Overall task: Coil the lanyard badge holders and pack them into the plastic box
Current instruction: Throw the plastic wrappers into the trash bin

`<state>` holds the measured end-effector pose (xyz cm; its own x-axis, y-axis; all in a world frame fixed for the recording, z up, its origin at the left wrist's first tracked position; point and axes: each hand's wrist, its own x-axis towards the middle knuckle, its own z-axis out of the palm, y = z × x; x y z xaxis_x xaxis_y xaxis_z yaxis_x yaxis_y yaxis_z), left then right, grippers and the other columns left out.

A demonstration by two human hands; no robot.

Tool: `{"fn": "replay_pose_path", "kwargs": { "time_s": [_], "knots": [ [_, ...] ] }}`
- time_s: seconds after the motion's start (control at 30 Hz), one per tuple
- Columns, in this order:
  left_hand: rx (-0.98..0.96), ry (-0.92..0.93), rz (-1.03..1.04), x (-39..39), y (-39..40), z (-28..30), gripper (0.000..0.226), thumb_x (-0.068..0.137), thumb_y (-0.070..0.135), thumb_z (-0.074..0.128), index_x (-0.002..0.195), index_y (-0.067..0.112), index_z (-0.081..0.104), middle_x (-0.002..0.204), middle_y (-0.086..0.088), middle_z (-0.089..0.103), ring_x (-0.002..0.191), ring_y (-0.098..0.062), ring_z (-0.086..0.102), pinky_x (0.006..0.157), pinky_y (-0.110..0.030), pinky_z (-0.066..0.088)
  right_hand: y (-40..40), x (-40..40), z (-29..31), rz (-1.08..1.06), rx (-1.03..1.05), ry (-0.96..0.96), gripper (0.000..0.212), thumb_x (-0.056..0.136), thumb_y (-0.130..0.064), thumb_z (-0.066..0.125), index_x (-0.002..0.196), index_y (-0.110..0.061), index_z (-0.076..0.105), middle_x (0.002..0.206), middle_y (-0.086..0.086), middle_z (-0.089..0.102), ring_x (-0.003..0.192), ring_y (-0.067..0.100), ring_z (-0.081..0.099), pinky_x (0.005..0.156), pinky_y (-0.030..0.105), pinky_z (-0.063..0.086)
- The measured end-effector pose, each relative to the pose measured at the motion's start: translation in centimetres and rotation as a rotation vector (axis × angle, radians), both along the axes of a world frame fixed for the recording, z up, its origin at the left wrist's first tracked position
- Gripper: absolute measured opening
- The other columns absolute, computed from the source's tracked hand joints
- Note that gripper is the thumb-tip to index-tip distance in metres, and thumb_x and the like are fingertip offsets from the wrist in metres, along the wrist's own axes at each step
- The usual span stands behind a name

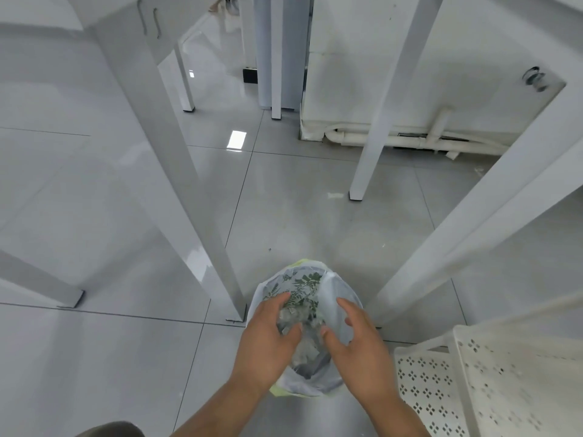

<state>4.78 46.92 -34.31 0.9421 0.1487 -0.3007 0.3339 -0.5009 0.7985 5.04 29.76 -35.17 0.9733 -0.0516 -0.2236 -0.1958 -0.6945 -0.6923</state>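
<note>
Reaching into a lined bin (339, 313) on the floor, the left hand (268, 339) and right hand (356, 342) pinched crumpled clear plastic (303, 320), each grip half-curled.

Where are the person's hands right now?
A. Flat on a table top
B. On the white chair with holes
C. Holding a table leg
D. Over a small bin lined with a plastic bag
D: both the left hand and the right hand reach over the open top of the bin on the floor, around crumpled clear plastic.
</note>
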Motion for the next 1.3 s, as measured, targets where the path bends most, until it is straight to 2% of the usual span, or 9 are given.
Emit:
{"fn": "replay_pose_path", "kwargs": {
  "time_s": [0.13, 0.3, 0.37, 0.43, 0.6, 0.87, 0.97, 1.17, 1.3],
  "knots": [
    [0.004, -0.063, -0.006, 0.5, 0.0, 0.8, 0.055, 0.089, 0.033, 0.067, 0.138, 0.039, 0.044, 0.131, 0.023, 0.048, 0.119, 0.002, 0.048, 0.097, -0.017, 0.038, 0.0, 0.4, 1.2, -0.023, 0.059, -0.068, 0.058, 0.089, -0.050, 0.060, 0.142, -0.041, 0.040, 0.144, -0.023, 0.041, 0.132, -0.003, 0.036, 0.100, 0.018, 0.032],
    [-0.001, -0.153, -0.021, 1.6, -0.1, 3.7, 0.063, 0.084, 0.053, 0.064, 0.140, 0.043, 0.039, 0.142, 0.021, 0.042, 0.134, -0.004, 0.042, 0.110, -0.036, 0.041, 0.0, 1.3, 5.0, -0.027, 0.098, -0.165, 0.059, 0.091, -0.055, 0.051, 0.145, -0.034, 0.039, 0.145, -0.019, 0.039, 0.131, -0.006, 0.030, 0.107, 0.019, 0.025],
    [-0.005, -0.126, -0.034, 1.7, -0.3, 6.8, 0.073, 0.084, 0.058, 0.063, 0.147, 0.046, 0.028, 0.154, 0.023, 0.028, 0.140, 0.000, 0.030, 0.116, -0.032, 0.033, -0.3, 1.3, 8.3, -0.041, 0.104, -0.146, 0.066, 0.089, -0.060, 0.044, 0.149, -0.034, 0.033, 0.151, -0.018, 0.033, 0.141, 0.001, 0.024, 0.113, 0.022, 0.020],
    [-0.021, -0.130, -0.060, 1.3, -0.5, 9.9, 0.077, 0.084, 0.060, 0.062, 0.148, 0.049, 0.021, 0.155, 0.027, 0.019, 0.137, 0.009, 0.022, 0.112, -0.023, 0.026, -0.3, 0.6, 11.7, -0.043, 0.115, -0.149, 0.068, 0.088, -0.065, 0.039, 0.149, -0.039, 0.030, 0.152, -0.022, 0.029, 0.143, -0.001, 0.019, 0.114, 0.023, 0.018],
    [-0.061, -0.119, -0.073, 0.5, -1.3, 20.3, 0.069, 0.086, 0.058, 0.061, 0.143, 0.056, 0.021, 0.153, 0.029, 0.021, 0.133, 0.014, 0.019, 0.107, -0.017, 0.021, -0.8, -0.5, 21.7, -0.084, 0.165, -0.129, 0.072, 0.083, -0.079, 0.033, 0.148, -0.048, 0.025, 0.151, -0.032, 0.023, 0.143, -0.007, 0.016, 0.116, 0.027, 0.020],
    [-0.051, -0.116, -0.089, -0.5, -2.9, 37.5, 0.072, 0.084, 0.066, 0.053, 0.148, 0.050, 0.023, 0.155, 0.028, 0.022, 0.137, 0.010, 0.021, 0.113, -0.025, 0.026, -1.9, -1.6, 39.5, -0.093, 0.235, -0.096, 0.063, 0.089, -0.064, 0.042, 0.148, -0.048, 0.024, 0.152, -0.033, 0.023, 0.140, -0.014, 0.016, 0.112, 0.022, 0.020],
    [-0.052, -0.122, -0.085, -1.0, -3.7, 42.6, 0.075, 0.082, 0.070, 0.051, 0.148, 0.049, 0.022, 0.156, 0.028, 0.022, 0.137, 0.010, 0.021, 0.110, -0.022, 0.023, -2.7, -1.9, 44.5, -0.077, 0.238, -0.093, 0.063, 0.089, -0.063, 0.043, 0.147, -0.051, 0.023, 0.152, -0.035, 0.022, 0.138, -0.017, 0.015, 0.111, 0.020, 0.020],
    [-0.060, -0.140, -0.056, -2.2, -5.6, 49.3, 0.083, 0.075, 0.085, 0.038, 0.148, 0.049, 0.021, 0.156, 0.027, 0.023, 0.140, 0.008, 0.021, 0.108, -0.020, 0.022, -4.5, -2.9, 51.3, -0.032, 0.242, -0.115, 0.059, 0.088, -0.064, 0.041, 0.142, -0.058, 0.018, 0.149, -0.040, 0.017, 0.138, -0.019, 0.011, 0.106, 0.010, 0.014],
    [-0.071, -0.138, -0.045, -3.1, -6.0, 51.3, 0.080, 0.077, 0.082, 0.037, 0.148, 0.049, 0.021, 0.157, 0.027, 0.022, 0.141, 0.008, 0.018, 0.108, -0.021, 0.020, -5.0, -3.7, 52.9, -0.007, 0.211, -0.116, 0.065, 0.089, -0.067, 0.038, 0.149, -0.049, 0.019, 0.155, -0.033, 0.017, 0.140, -0.016, 0.009, 0.107, 0.010, 0.012]
  ]
}}
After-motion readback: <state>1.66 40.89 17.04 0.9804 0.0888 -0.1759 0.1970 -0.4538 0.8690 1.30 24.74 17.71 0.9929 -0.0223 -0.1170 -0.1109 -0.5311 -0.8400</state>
